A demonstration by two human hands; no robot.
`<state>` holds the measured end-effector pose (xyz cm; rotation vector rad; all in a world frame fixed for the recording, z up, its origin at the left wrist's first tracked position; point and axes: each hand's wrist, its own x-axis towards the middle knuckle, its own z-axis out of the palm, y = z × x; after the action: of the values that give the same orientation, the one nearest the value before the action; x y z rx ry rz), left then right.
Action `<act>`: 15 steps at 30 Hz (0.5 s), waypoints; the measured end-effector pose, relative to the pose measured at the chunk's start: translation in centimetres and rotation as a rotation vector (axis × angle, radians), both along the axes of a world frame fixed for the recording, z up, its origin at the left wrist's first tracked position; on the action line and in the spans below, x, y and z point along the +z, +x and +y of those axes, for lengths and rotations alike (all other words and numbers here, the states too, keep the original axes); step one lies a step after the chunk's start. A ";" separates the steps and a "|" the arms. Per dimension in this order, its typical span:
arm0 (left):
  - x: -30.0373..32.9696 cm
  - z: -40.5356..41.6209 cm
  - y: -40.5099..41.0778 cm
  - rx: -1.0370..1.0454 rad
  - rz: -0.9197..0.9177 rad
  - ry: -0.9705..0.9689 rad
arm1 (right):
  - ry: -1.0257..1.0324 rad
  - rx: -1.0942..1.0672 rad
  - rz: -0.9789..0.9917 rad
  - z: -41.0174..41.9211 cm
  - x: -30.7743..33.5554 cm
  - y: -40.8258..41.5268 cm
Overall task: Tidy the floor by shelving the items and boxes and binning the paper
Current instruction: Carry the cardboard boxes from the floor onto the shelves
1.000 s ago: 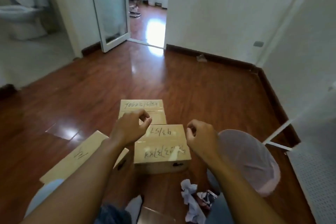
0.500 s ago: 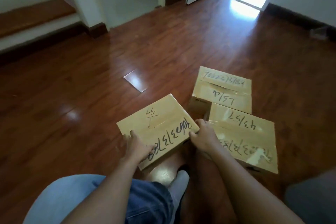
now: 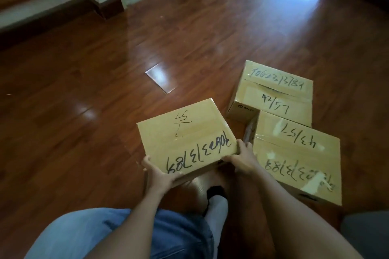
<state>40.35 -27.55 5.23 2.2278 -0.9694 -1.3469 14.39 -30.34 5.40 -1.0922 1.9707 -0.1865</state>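
Gripping box (image 3: pixel 185 139): left hand (image 3: pixel 162 176), right hand (image 3: pixel 242 159); underside hidden.

1 head-worn wide-angle view, facing forward and steeply down, close above the floor (image 3: pixel 84 111)

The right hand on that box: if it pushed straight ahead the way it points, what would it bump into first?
The right hand already grips the near corner of the held box, so that comes first. Beyond it, probably the far box marked 42/57, though depth is unclear.
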 end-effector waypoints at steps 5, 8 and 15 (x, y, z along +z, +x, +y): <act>5.9 -4.9 0.8 0.136 -0.084 -0.316 | -0.249 -0.170 -0.290 -0.6 3.7 -0.1; 9.9 -6.9 -0.8 0.062 -0.027 -0.401 | -0.335 -0.299 -0.366 -0.5 6.6 -1.4; 19.4 -9.9 -7.5 -0.243 0.005 -0.576 | -0.512 -0.365 -0.373 2.5 14.7 -8.6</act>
<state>32.89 -37.46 24.58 1.7109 -1.4470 -0.9890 5.77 -27.81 20.10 -0.9034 1.8004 -1.0606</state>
